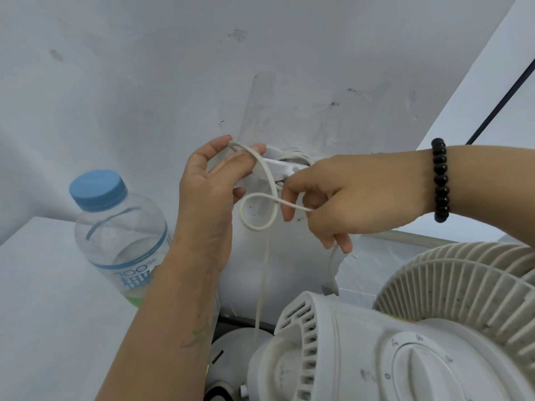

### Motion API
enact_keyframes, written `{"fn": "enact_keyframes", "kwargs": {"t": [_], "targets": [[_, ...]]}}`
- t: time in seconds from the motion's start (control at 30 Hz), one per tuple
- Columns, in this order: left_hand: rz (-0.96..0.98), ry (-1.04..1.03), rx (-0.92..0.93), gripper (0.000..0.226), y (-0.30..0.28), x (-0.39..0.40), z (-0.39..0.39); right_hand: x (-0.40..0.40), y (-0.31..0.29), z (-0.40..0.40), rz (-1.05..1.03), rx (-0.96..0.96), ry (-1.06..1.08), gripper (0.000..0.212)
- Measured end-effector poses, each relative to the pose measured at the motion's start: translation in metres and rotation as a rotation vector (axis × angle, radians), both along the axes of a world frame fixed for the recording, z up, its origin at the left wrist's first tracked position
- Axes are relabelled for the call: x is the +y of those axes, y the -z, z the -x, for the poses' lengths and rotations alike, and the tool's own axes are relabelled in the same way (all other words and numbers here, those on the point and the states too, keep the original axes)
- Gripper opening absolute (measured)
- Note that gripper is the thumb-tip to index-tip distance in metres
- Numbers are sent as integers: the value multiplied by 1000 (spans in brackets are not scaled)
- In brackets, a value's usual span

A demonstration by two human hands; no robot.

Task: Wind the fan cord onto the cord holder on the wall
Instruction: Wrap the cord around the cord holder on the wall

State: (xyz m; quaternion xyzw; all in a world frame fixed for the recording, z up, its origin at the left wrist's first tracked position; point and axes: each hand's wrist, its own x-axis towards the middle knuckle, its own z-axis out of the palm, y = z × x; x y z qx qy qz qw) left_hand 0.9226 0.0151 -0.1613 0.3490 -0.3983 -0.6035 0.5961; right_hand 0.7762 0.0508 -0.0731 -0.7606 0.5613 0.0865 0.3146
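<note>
Against the far white wall [144, 68], one white cord holder [282, 164] is sitting with several turns of cord already lying around it. Two hands are working at it: the left hand [211, 180] is pinching the fan cord [269, 180] between thumb and forefinger just left of the holder, while the right hand [341, 198] is gripping the same cord with curled fingers just right of and below the holder. Between the two hands the cord is forming one open loop, hanging below the holder, and one strand is dropping from it toward the near fan [390, 342]. One beaded black bracelet [440, 180] is circling the right wrist. One clear plastic bottle [121, 235] with a blue cap is standing to the left of the left forearm. One dark cable [503, 99] is running diagonally at the far right.
</note>
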Motion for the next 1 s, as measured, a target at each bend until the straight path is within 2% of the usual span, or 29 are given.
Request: {"fn": "enact_keyframes", "kwargs": {"t": [0.1, 0.23, 0.3, 0.4, 0.47, 0.53, 0.63, 0.7, 0.73, 0.77, 0.8, 0.87, 0.9, 1.0], "targets": [[24, 51, 41, 50, -2, 1, -2, -3, 1, 0, -39, -159, 67, 35], [53, 112, 39, 59, -4, 3, -4, -3, -2, -2, -261, -504, 124, 64], [66, 150, 58, 58, -5, 3, -4, 0, -3, -5, -255, -489, 89, 63], [95, 194, 50, 26, -1, 2, -3, 2, -5, -10, -40, -449, 43, 56], [109, 185, 31, 31, 1, 1, -4, 3, -7, -11, 38, -497, 61, 56], [123, 174, 19, 40, 1, 1, -4, 4, -7, -10, 34, -535, 65, 44], [158, 157, -64, 55, -2, 1, -2, 0, -7, -8, -8, -450, 38, 30], [165, 169, -92, 60, -3, 2, 0, -6, -6, -8, -68, -362, 103, 42], [162, 172, -102, 61, -4, 2, 1, -5, -8, -9, -111, -354, 151, 41], [161, 173, -109, 62, -3, 3, 1, -5, -8, -10, -117, -368, 168, 27], [163, 169, -114, 63, -4, 4, 1, -4, -9, -10, -84, -399, 175, 20], [154, 155, -105, 67, -3, 7, 1, 0, -10, -8, 61, -352, 200, 52], [137, 144, -86, 65, -3, 7, 1, -1, -9, -6, 127, -309, 194, 51], [95, 110, -57, 54, -3, 7, 3, -1, -10, -7, 230, -235, 241, 28]]}}
